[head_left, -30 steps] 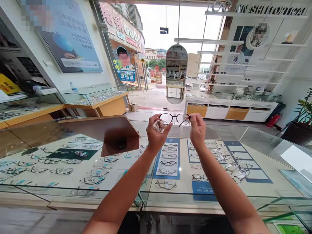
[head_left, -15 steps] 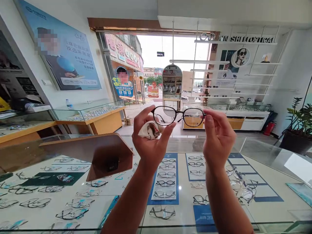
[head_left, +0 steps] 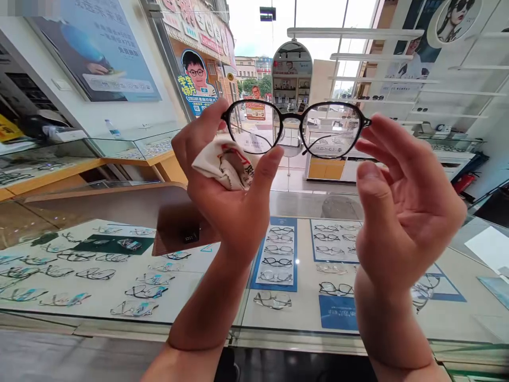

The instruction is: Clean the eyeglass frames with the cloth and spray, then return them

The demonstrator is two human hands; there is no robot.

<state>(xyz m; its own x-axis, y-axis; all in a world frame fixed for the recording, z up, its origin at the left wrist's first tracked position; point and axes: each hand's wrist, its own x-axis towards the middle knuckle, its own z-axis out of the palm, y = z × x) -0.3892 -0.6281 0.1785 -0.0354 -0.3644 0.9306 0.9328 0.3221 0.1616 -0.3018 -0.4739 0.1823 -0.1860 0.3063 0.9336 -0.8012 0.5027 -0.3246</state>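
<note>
A pair of black round-framed eyeglasses [head_left: 292,116] is held up in front of me, clear lenses facing me and the temples pointing away. My left hand [head_left: 234,212] is closed around the left lens side, with the thumb at the lower rim. A crumpled white cloth [head_left: 217,164] with red and black print sits in the same hand, against the palm. My right hand [head_left: 409,212] is beside the right hinge, its index fingertip at the frame's corner. The right thumb stands apart from the fingers, and no grip shows there.
Below my hands is a glass display counter [head_left: 246,313] with rows of eyeglasses inside. A brown board [head_left: 178,212] stands at the left on it. Farther off are an arched mirror [head_left: 292,53], white shelves [head_left: 353,33] and another glass counter [head_left: 147,140] at the left.
The eyeglasses look larger and sit higher in view. My right thumb has come away from the frame, and the right fingers have spread. The view has tilted down.
</note>
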